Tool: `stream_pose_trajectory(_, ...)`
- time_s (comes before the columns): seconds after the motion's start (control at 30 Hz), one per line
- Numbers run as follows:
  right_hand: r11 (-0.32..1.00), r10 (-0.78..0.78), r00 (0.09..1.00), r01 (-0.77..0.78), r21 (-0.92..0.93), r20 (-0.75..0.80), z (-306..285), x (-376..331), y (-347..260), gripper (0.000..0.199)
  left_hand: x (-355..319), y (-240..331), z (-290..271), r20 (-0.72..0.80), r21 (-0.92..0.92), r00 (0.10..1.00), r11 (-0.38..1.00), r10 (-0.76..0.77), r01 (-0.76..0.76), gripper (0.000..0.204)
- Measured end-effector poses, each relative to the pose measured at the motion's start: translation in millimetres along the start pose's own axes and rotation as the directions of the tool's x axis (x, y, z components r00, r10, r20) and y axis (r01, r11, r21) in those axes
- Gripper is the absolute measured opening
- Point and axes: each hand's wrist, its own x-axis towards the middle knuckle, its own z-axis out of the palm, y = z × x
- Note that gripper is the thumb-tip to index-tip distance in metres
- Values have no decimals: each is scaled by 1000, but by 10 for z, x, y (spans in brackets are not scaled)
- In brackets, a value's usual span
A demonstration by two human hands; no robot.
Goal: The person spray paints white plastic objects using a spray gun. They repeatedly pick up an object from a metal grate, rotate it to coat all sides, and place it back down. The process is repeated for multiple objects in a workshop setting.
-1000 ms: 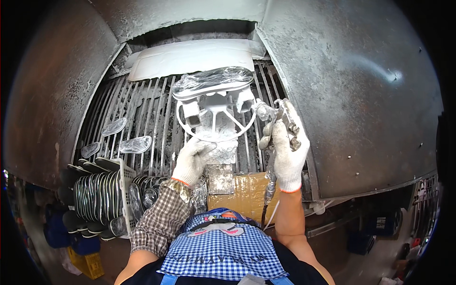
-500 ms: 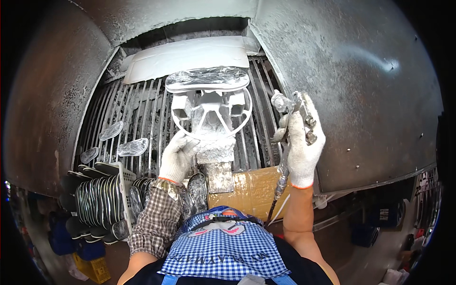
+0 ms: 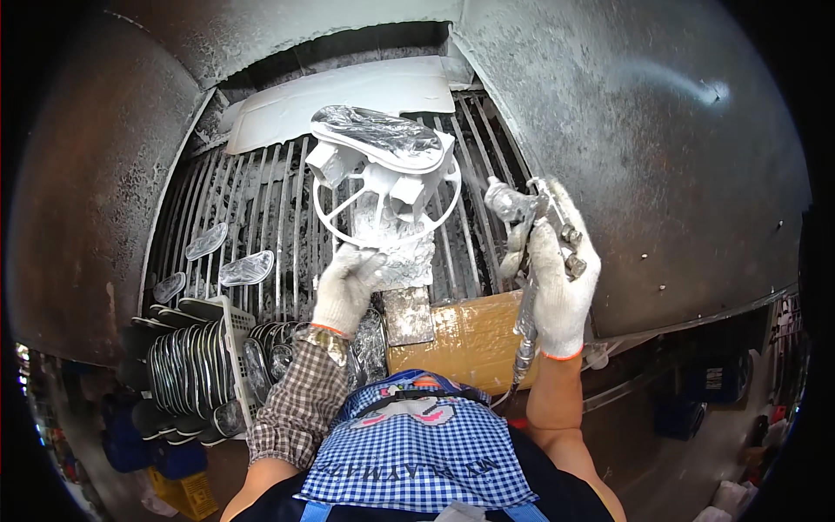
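My right hand [image 3: 561, 291], in a white knit glove, is wrapped round a paint-crusted spray gun [image 3: 515, 204]; a hose runs down from it. A white spoked wheel [image 3: 424, 228] stands in front of me, its near rim at the curled fingertips of my gloved left hand [image 3: 346, 291]. The fingers look closed on that rim, though part of the grip is hidden. Above the wheel, on white box-shaped supports [image 3: 329, 165], lies a shoe sole [image 3: 378, 137], tilted down to the right. Its top is covered in shiny film and its edge is white.
Metal bars [image 3: 278, 217] form the booth floor, with metal side walls [image 3: 661, 191]. Three film-covered pieces [image 3: 247, 269] lie on the bars at left. A white basket [image 3: 235, 339] of several soles stands near left. A taped cardboard box [image 3: 470, 339] sits before me; a white sheet [image 3: 339, 96] lies behind.
The wheel has turned, so the sole on it now slants down to the right instead of lying straight across. My left hand has shifted right along the rim; the spray gun has dropped slightly.
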Motion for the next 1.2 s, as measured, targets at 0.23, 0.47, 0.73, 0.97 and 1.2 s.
stream_pose_trajectory(0.23, 998, 62, 995, -61, -18, 73, -44, -47, -55, 56, -122, -43, 376, 65, -67, 998, 998, -13, 18, 45)
stream_pose_trajectory(0.47, 996, 85, 993, -86, 11, 82, -45, -38, -28, 55, -81, 179, 72, -3, -37, 1000, 999, 17, -17, 51)
stream_pose_trajectory(0.73, 993, 92, 983, -102, 58, 162, -49, -25, 38, 58, -75, 372, 84, -2, -27, 997, 996, 79, -79, 52)
stream_pose_trajectory(0.97, 983, 129, 976, -150, 108, 176, 39, 43, 209, 57, 7, 551, -3, -7, -35, 996, 995, 93, -93, 48)
stream_pose_trajectory(1.2, 990, 110, 980, -123, 66, 163, 75, 141, 301, 58, 57, 741, 3, -13, -22, 989, 989, 146, -146, 48)
